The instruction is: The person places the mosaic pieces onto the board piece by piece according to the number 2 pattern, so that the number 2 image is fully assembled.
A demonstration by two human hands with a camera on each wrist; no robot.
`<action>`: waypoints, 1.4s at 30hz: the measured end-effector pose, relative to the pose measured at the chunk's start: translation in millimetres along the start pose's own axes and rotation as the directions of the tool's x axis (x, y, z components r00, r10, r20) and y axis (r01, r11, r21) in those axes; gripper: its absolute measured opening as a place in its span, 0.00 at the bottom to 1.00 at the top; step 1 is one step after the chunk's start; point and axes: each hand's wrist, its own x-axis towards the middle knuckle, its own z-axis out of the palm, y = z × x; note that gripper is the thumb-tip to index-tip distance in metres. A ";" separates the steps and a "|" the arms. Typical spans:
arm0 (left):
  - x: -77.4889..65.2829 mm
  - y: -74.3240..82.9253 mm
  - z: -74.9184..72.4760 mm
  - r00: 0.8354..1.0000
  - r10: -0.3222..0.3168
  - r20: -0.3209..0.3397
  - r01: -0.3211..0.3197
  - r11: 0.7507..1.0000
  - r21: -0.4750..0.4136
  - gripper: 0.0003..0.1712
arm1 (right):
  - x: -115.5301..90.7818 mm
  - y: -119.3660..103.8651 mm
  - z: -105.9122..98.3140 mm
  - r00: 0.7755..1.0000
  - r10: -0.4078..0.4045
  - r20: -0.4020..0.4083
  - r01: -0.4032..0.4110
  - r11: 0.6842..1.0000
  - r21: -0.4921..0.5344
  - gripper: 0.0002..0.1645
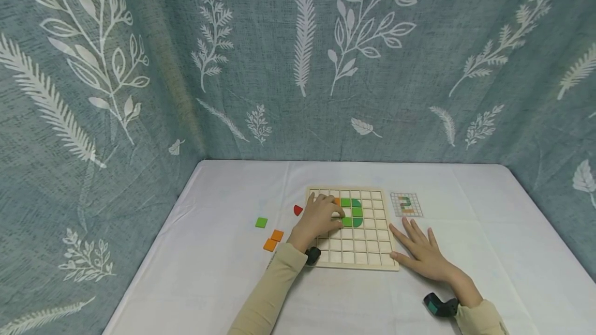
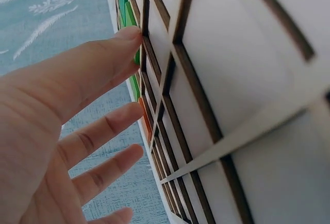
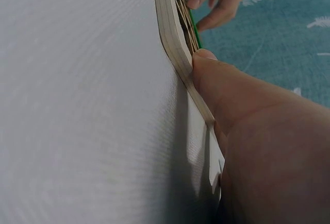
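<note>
On the wooden grid board [image 1: 372, 247] several tiles form a curved shape: a dark green rounded tile [image 1: 356, 203] at the top, light green squares such as one green tile [image 1: 356, 212], and partly covered orange. My left hand [image 1: 318, 221] is over the board's left half; its thumb and index fingertips are spread apart at the lower light green square [image 1: 346, 222]. In the left wrist view, the other fingers [image 2: 111, 170] stretch loosely above the grid. My right hand [image 1: 423, 255] lies with fingers spread at the board's right side, its thumb [image 3: 206, 72] against the board's edge.
A small pattern card [image 1: 406, 204] with a coloured figure lies right of the board. Left of it are a red piece [image 1: 298, 210], a green square [image 1: 262, 223] and two orange squares, one orange square [image 1: 270, 244] nearer. A patterned curtain [image 1: 279, 66] hangs behind the white table [image 1: 223, 195].
</note>
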 end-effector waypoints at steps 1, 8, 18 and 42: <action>0.1 0.1 0.0 1.000 0.000 0.003 0.000 1.000 -0.002 0.11 | 0.1 0.0 0.1 1.000 -0.001 0.000 0.001 1.000 0.001 0.40; -1.5 -1.4 -0.4 1.000 0.006 0.005 -0.006 1.000 0.001 0.13 | -0.1 -1.3 -0.4 1.000 0.003 0.001 -0.003 1.000 0.006 0.40; -8.8 -10.5 -4.2 0.999 0.024 -0.029 -0.025 0.999 -0.034 0.12 | 0.0 -2.1 -0.6 1.000 0.013 0.003 -0.013 1.000 0.002 0.41; -34.0 -46.4 -19.1 0.995 -0.056 -0.083 0.042 0.986 -0.161 0.14 | -0.3 -1.7 -0.3 1.000 0.007 -0.001 -0.007 1.000 -0.004 0.41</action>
